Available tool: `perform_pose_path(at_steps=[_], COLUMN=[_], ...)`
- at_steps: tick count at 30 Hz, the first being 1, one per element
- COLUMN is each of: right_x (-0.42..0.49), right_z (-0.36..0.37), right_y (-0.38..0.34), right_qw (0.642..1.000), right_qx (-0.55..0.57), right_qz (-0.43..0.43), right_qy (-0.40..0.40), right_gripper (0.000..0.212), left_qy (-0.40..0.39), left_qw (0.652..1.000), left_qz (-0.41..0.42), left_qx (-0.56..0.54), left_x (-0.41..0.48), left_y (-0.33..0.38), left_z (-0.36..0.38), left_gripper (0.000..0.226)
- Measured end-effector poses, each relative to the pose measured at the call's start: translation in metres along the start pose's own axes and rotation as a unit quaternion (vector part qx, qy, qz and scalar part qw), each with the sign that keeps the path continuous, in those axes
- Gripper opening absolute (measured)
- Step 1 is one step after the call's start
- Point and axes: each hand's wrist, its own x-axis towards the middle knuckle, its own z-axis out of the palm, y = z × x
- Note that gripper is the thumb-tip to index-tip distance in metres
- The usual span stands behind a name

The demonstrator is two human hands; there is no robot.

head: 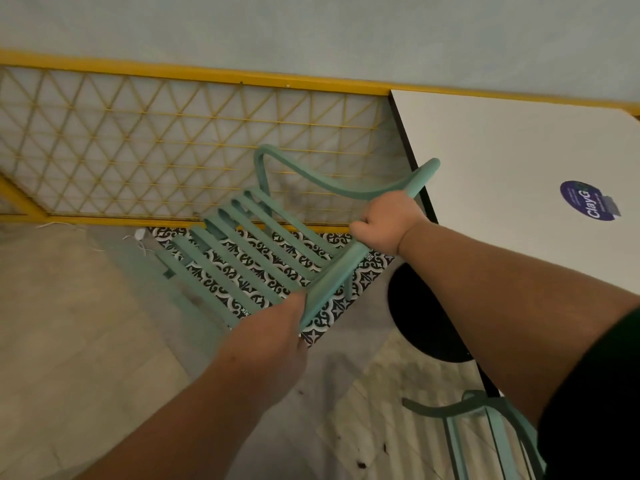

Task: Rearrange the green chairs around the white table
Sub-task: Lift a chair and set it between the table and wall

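Fingers (375,225) grip chair (263,251) (patterned tiles (367,282) beneath).

yellow lattice fence (180,147) | patterned floor tiles (367,282) | purple sticker (585,199)

A round dark-blue sticker (586,200) is lying on the white table (502,161), well in from its dark edge, showing the word "ClayG" in large white letters, while the smaller lines of print beside it are staying too blurred to read.
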Motion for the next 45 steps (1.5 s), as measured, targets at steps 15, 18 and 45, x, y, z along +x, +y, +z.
perform_pose_path(at_steps=[15,18,45], right_x=[-0.027,-0.027,-0.017], right_z=[-0.001,-0.002,0.002], right_y=[-0.076,-0.092,0.032], right_qw=[0.995,0.992,0.992], right_qx=[0.051,0.062,0.058], right_qz=[0.085,0.107,0.047], right_qy=[0.01,0.011,-0.098], right_gripper=[0.061,0.059,0.105], left_qy=[-0.082,-0.088,-0.046], left_qw=[0.989,0.986,0.986], left_qz=[0.08,0.079,-0.019], left_qx=[0.097,0.122,0.16], left_x=[-0.014,-0.013,0.076], left_y=[-0.092,-0.11,-0.02], left_z=[-0.062,-0.074,-0.013], left_gripper=[0.047,0.043,0.029])
